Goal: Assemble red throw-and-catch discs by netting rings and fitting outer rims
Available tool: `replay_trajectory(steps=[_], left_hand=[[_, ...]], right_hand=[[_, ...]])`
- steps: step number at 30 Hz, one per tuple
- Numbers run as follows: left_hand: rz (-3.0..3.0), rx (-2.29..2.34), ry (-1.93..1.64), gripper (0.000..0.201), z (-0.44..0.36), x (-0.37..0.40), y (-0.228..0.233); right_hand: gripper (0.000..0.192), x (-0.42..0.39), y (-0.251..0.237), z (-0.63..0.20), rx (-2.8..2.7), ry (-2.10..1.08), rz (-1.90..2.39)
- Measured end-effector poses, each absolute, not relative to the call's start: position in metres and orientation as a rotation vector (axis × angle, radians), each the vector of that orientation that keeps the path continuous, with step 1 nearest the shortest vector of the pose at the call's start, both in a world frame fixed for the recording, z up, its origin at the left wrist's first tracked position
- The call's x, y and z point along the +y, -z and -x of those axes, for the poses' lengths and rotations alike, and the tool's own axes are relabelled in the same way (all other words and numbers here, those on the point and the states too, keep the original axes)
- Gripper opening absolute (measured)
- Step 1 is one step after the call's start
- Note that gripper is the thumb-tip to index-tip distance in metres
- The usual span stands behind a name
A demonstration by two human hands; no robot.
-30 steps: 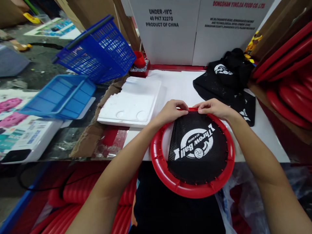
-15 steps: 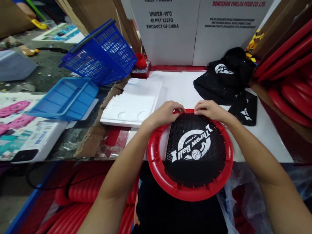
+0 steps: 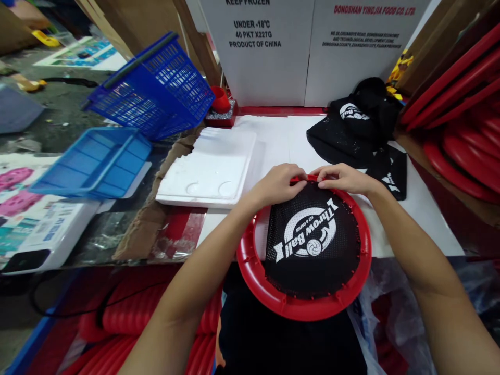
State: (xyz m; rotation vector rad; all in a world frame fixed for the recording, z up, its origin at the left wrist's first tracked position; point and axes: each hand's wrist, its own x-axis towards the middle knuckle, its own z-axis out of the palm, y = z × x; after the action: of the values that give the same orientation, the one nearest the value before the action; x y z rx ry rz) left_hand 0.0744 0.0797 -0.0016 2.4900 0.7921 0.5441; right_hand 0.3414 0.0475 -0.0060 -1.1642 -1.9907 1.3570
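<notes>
A red plastic ring (image 3: 297, 308) rests at the table's front edge, tilted toward me against my lap. Inside it is a round black mesh (image 3: 289, 276) printed "Throw Ball" in white. The mesh's edge meets the ring along the right and bottom, while a gap shows on the left. At the far rim, my left hand (image 3: 280, 185) is closed, fingers over the rim and thumb on the mesh. Close beside it, my right hand (image 3: 344, 178) pinches the mesh edge against the rim. Fingertips partly hide what they grip.
More black printed mesh pieces (image 3: 339, 140) lie behind on the right. A white foam slab (image 3: 211, 172) sits left, near a blue basket (image 3: 144, 94) and a light blue tray (image 3: 97, 151). Red rings are stacked at right (image 3: 469, 151) and below left. A white carton (image 3: 265, 67) stands behind.
My left hand has shifted right along the rim, and its thumb now lies over the mesh. My right thumb has straightened along the mesh edge. The view has turned slightly right.
</notes>
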Motion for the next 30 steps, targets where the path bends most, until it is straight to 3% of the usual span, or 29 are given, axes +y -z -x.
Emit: replay_trajectory(steps=[18, 24, 30], left_hand=[[-2.294, 0.797, -0.652, 0.006, -0.087, 0.087, 0.019], [-2.401, 0.81, -0.661, 0.011, -0.084, 0.08, 0.016], [-2.588, 0.777, -0.55, 0.018, -0.075, 0.082, 0.017]], right_hand=[[0.039, 0.051, 0.007, -0.349, -1.917, -1.381, 1.224], [0.023, 0.047, 0.01, -0.336, -2.159, -0.962, 1.266], [0.018, 0.054, 0.02, -0.346, -2.365, -0.632, 1.215]])
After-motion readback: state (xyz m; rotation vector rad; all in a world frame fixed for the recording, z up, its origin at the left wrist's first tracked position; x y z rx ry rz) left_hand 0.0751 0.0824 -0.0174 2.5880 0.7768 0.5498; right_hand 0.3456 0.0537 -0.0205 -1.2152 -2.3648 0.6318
